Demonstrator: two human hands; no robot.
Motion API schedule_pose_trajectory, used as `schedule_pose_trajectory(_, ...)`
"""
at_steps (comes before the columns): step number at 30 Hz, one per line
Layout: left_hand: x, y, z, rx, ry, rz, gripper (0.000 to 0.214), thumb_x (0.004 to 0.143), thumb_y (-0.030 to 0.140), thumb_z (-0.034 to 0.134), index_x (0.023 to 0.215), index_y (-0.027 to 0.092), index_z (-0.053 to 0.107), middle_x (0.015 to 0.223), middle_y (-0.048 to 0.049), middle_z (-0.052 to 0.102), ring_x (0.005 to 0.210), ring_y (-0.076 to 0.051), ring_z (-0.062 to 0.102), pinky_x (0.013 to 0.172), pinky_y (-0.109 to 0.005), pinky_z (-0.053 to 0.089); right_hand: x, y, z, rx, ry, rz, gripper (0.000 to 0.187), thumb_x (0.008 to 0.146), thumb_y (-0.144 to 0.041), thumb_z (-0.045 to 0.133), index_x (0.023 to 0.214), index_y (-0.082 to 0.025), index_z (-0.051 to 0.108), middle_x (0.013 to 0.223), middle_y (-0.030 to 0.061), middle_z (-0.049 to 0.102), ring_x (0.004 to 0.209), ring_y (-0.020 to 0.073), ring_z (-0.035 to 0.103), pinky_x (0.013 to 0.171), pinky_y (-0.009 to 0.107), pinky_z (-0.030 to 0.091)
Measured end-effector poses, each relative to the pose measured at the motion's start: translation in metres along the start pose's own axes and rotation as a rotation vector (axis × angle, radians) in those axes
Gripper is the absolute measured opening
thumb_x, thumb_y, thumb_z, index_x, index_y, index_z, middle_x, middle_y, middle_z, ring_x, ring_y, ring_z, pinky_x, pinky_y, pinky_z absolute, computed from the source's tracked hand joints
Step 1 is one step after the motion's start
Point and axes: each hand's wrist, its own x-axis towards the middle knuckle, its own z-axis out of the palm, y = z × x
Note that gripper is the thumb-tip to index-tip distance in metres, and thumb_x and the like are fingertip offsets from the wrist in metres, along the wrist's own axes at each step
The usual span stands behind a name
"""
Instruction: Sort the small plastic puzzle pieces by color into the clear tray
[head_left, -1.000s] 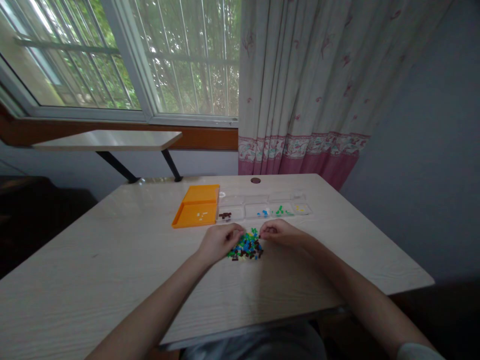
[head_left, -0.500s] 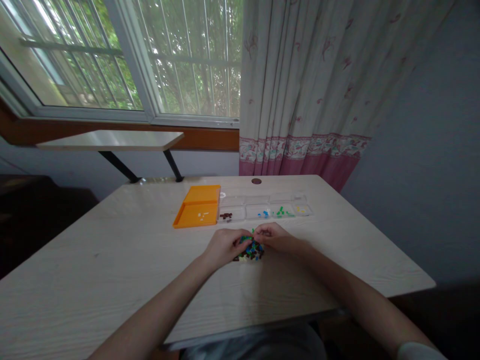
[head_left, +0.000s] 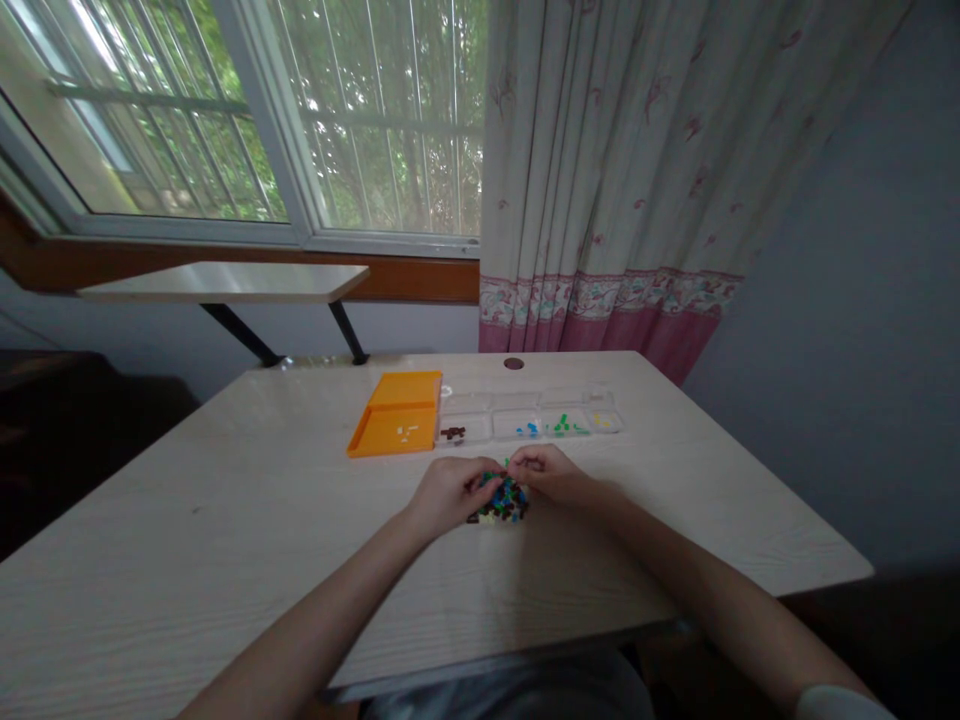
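Grip of the left hand: narrow, thumb and fingers bent close together at frame centre. Grip of the right hand much the same, fingertips near the left's. Cannot tell whether either pinches a bit.

Pile of small bits, mostly brown, blue and green, lies on the worktop just below both sets of fingertips in the frame. Roundish heap, no clear long axis. Left hand reaches over its upper-left edge, right hand over its upper-right; neither plainly nearer. Fingers themselves mask the pile's upper part.

Above the hands, a row of clear boxes, left to right: brown bits, blue bits, green bits, yellow bits. Orange case lies open at the row's left end, white bits in its lower half. Hands sit between pile and boxes.

Farther out: shelf left of centre, window upper left, curtain upper right.
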Motion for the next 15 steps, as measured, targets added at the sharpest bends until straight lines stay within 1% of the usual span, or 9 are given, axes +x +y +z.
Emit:
schedule_pose_trajectory(2, 0.000, -0.001, -0.002, -0.012, 0.032, -0.027, 0.021, 0.078, 0.030, 0.049, 0.087, 0.019, 0.064, 0.048, 0.0050, 0.049, 0.044, -0.006, 0.043, 0.047, -0.016, 0.032, 0.000, 0.000, -0.001, 0.013, 0.027, -0.027, 0.042, 0.070, -0.054, 0.056, 0.074, -0.012, 0.058, 0.063, -0.0008, 0.051, 0.058, 0.0089, 0.044, 0.054, 0.020, 0.035)
schedule_pose_trajectory(4, 0.000, -0.003, -0.004, -0.024, 0.089, -0.057, 0.020, 0.078, 0.030, 0.049, 0.086, 0.019, 0.064, 0.047, 0.0059, 0.045, 0.043, -0.006, 0.041, 0.046, -0.015, 0.031, 0.000, 0.000, -0.004, -0.008, 0.031, -0.029, 0.041, 0.071, -0.053, 0.055, 0.074, -0.012, 0.058, 0.062, -0.0014, 0.049, 0.056, 0.0083, 0.042, 0.052, 0.019, 0.033)
schedule_pose_trajectory(6, 0.000, -0.003, -0.008, -0.033, 0.170, -0.086, 0.019, 0.077, 0.030, 0.050, 0.084, 0.018, 0.064, 0.045, 0.0067, 0.041, 0.042, -0.005, 0.039, 0.044, -0.015, 0.030, -0.002, 0.001, -0.008, -0.081, 0.030, -0.016, 0.040, 0.073, -0.052, 0.054, 0.075, -0.012, 0.058, 0.058, -0.0031, 0.045, 0.052, 0.0072, 0.038, 0.048, 0.019, 0.029)
schedule_pose_trajectory(9, 0.001, -0.001, -0.014, -0.048, 0.305, -0.110, 0.019, 0.076, 0.031, 0.052, 0.083, 0.017, 0.064, 0.045, 0.0075, 0.038, 0.041, -0.005, 0.037, 0.043, -0.014, 0.030, -0.004, 0.000, -0.015, -0.257, 0.043, -0.019, 0.036, 0.077, -0.048, 0.050, 0.078, -0.013, 0.059, 0.053, -0.0049, 0.040, 0.048, 0.0069, 0.032, 0.045, 0.019, 0.024)
schedule_pose_trajectory(11, 0.002, 0.000, -0.019, -0.060, 0.410, -0.126, 0.019, 0.075, 0.031, 0.054, 0.082, 0.016, 0.063, 0.045, 0.0073, 0.038, 0.041, -0.005, 0.037, 0.044, -0.014, 0.031, -0.006, -0.002, -0.019, -0.381, 0.057, -0.059, 0.032, 0.079, -0.044, 0.049, 0.079, -0.013, 0.060, 0.055, -0.0037, 0.043, 0.050, 0.0075, 0.034, 0.046, 0.019, 0.026)
schedule_pose_trajectory(13, 0.003, 0.000, -0.023, -0.062, 0.513, -0.147, 0.018, 0.075, 0.031, 0.054, 0.080, 0.016, 0.063, 0.046, 0.0069, 0.039, 0.042, -0.005, 0.038, 0.044, -0.014, 0.032, -0.007, -0.004, -0.022, -0.488, 0.063, -0.113, 0.027, 0.080, -0.038, 0.049, 0.078, -0.014, 0.060, 0.063, -0.0008, 0.050, 0.055, 0.0087, 0.040, 0.051, 0.019, 0.031)
schedule_pose_trajectory(15, 0.003, -0.001, -0.026, -0.061, 0.585, -0.163, 0.018, 0.074, 0.031, 0.055, 0.078, 0.015, 0.063, 0.047, 0.0064, 0.040, 0.043, -0.005, 0.038, 0.044, -0.014, 0.032, -0.007, -0.005, -0.024, -0.575, 0.058, -0.146, 0.021, 0.080, -0.032, 0.050, 0.079, -0.015, 0.061, 0.072, 0.0017, 0.055, 0.062, 0.0102, 0.045, 0.057, 0.020, 0.035)
